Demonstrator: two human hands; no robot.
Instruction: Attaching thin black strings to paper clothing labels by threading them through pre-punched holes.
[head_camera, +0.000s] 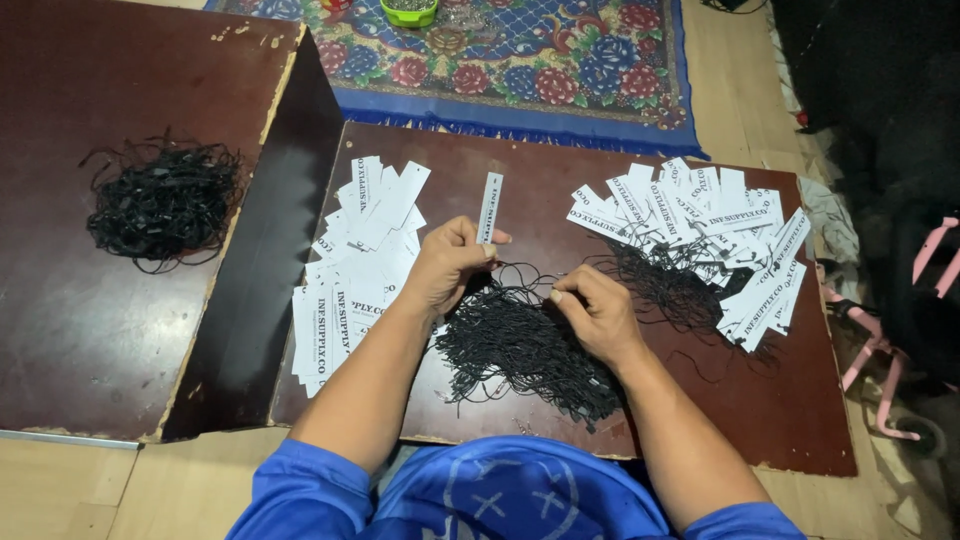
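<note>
Nearest the person, at six o'clock on the dark counter (800, 420), a heap of black string loops (520, 355) lies between both hands. At its left edge the left hand (445, 268) pinches one narrow white paper tag (489, 207) upright; the right hand (598, 312) is closed on a single loop at the heap's top. At nine o'clock lies a stack of plain tags (350, 270), seemingly unstrung; at two o'clock a fanned pile of tags with strings attached (700, 230) looks finished. Judging by the piles, roughly half remains. Farther at ten o'clock, a second string bundle (163, 200) sits on a lower board (60, 330).
</note>
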